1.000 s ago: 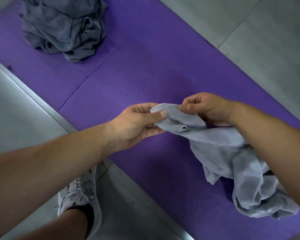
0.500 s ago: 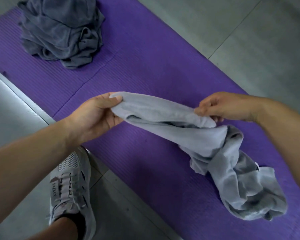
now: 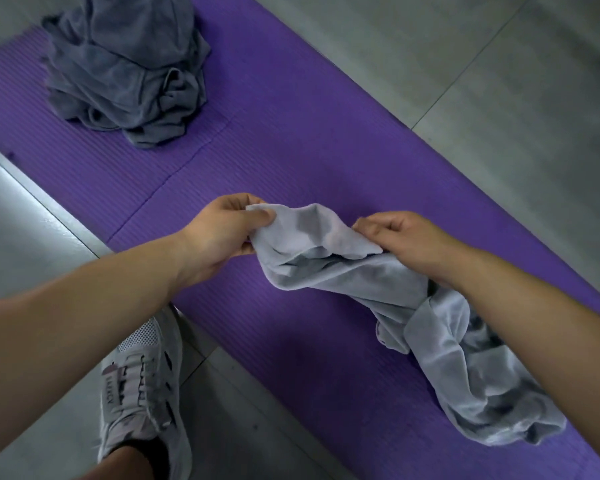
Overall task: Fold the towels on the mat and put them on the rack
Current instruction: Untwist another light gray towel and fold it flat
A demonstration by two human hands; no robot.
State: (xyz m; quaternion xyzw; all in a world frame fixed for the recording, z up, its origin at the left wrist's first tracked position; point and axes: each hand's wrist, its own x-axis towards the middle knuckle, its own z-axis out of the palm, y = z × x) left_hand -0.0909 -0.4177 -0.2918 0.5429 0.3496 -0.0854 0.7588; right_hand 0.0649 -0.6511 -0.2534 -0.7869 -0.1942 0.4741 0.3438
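The only lettering sits on the tongue of the grey shoe (image 3: 142, 393), a small dark label running along its length. It is too blurred to read with certainty. Nothing else carries any text.

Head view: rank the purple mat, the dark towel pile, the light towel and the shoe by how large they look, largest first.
1. Purple mat, by far the largest.
2. Light towel and dark towel pile: they look alike, and the light towel is nearer the camera, so unranked.
3. Shoe, smallest.
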